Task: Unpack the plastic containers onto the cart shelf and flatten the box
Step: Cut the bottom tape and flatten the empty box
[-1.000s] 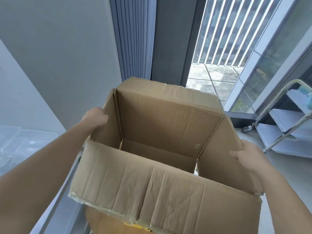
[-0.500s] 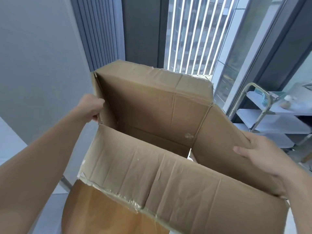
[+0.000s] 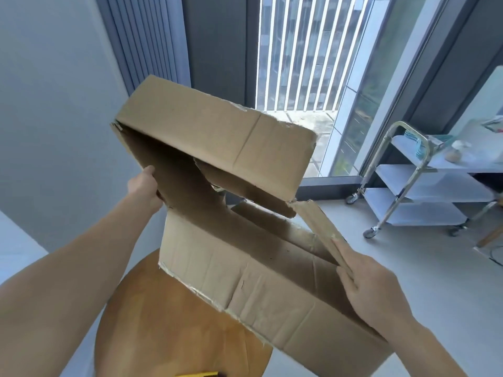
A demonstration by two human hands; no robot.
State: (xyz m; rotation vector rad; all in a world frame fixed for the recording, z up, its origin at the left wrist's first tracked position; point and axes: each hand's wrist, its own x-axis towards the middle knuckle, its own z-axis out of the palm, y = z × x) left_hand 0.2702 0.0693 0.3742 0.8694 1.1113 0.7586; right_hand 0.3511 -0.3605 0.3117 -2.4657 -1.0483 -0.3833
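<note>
done: we see box [image 3: 245,270] emptied, skewed, half-collapsed
left: we judge final flattening remains
grip: left hand [image 3: 144,186] clutches its left edge; right hand [image 3: 373,287] pinches its right edge

One box [image 3: 217,131], two hands [image 3: 143,185] [image 3: 374,291], one cart [image 3: 435,193], perhaps one stool [image 3: 163,322].

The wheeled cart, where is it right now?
In the head view, the wheeled cart stands on the floor at the far right, beside the glass panel, to the right of the cardboard box.
</note>
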